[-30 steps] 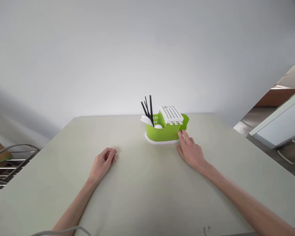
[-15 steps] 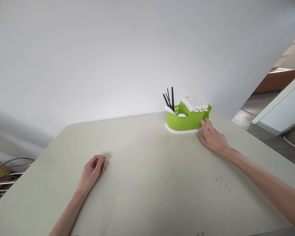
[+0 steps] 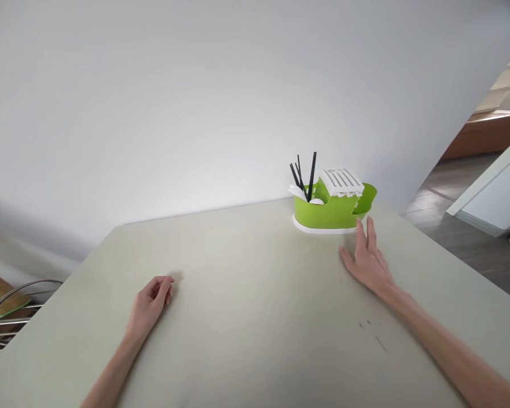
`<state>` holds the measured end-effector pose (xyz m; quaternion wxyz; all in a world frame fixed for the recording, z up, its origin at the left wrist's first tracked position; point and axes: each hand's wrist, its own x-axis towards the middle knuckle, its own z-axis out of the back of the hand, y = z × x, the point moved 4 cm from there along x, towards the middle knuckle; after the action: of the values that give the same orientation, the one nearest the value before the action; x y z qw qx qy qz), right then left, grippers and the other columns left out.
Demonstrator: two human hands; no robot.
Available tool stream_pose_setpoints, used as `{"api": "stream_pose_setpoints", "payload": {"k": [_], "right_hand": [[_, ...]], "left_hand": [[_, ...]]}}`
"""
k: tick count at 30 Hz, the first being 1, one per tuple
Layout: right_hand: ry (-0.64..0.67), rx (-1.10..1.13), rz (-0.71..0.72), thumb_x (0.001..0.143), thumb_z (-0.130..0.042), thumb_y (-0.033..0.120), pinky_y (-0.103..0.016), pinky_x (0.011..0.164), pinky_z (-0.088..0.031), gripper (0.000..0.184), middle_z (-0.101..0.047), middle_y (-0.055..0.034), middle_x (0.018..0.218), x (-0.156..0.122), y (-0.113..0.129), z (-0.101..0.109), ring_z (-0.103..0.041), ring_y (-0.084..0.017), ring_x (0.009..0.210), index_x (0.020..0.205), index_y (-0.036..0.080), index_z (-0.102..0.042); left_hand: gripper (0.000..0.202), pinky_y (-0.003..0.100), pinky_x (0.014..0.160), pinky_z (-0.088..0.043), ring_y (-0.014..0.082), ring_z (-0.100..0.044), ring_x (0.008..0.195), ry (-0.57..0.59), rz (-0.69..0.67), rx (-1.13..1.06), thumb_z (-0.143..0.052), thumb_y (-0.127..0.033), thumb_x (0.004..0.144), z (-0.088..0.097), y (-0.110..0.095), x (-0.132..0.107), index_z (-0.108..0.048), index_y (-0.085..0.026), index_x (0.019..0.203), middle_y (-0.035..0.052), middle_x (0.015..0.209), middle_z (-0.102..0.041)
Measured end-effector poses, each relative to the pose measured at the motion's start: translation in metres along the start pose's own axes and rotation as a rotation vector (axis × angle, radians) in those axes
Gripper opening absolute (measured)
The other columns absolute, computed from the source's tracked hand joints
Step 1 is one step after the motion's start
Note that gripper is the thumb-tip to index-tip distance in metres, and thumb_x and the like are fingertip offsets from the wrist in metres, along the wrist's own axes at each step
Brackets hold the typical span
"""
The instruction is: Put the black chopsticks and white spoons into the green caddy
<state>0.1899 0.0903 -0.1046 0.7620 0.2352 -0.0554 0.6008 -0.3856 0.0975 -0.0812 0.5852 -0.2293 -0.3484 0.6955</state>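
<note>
A green cutlery caddy [image 3: 329, 211] with a white base and a white slotted lid stands at the far right of the pale table [image 3: 246, 300]. Black chopsticks [image 3: 306, 175] and white spoons stick out of its left part. My right hand [image 3: 368, 260] lies flat on the table just in front of the caddy, fingers stretched out, fingertips at or just short of its base. My left hand [image 3: 150, 303] rests on the table at the left, fingers loosely curled, with nothing visible in it.
A plain white wall rises behind the table. A metal wire rack [image 3: 4, 317] sits low at the left edge. At the right, beyond the table edge, I see dark floor and a white panel [image 3: 488, 198].
My right hand has drawn back from the caddy's side and now lies flat before it. The caddy sits further right in view. My left hand has barely shifted.
</note>
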Motion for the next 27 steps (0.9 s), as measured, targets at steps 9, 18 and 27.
{"api": "stream_pose_setpoints", "payload": {"k": [9,18,27], "right_hand": [[0.067,0.003,0.109,0.109,-0.028,0.048,-0.055,0.123,-0.033,0.062,-0.046,-0.0130,0.165,-0.047,0.010,-0.017,-0.039,-0.029,0.155,0.164,0.022,-0.036],[0.117,0.013,0.118,0.109,-0.026,0.050,-0.048,0.130,-0.028,0.065,-0.041,-0.0109,0.169,-0.045,0.009,-0.022,-0.033,-0.026,0.158,0.157,0.013,-0.048],[0.085,0.052,0.124,0.108,-0.030,0.049,-0.051,0.129,-0.029,0.062,-0.042,-0.0112,0.168,-0.045,0.010,-0.023,-0.034,-0.027,0.158,0.157,0.016,-0.049]], "left_hand": [[0.045,0.028,0.062,-0.045,0.0177,-0.056,0.064,-0.049,0.022,-0.056,-0.058,-0.067,0.091,0.002,0.005,0.002,-0.068,-0.023,0.090,-0.0021,0.065,-0.060],[0.051,0.029,0.066,-0.047,0.0183,-0.057,0.067,-0.059,0.017,-0.077,-0.059,-0.071,0.090,0.003,0.014,0.003,-0.068,-0.021,0.097,-0.0008,0.071,-0.063],[0.052,0.028,0.066,-0.046,0.0174,-0.058,0.068,-0.061,0.016,-0.064,-0.057,-0.072,0.091,0.004,0.024,0.006,-0.067,-0.021,0.098,-0.0012,0.070,-0.062]]}}
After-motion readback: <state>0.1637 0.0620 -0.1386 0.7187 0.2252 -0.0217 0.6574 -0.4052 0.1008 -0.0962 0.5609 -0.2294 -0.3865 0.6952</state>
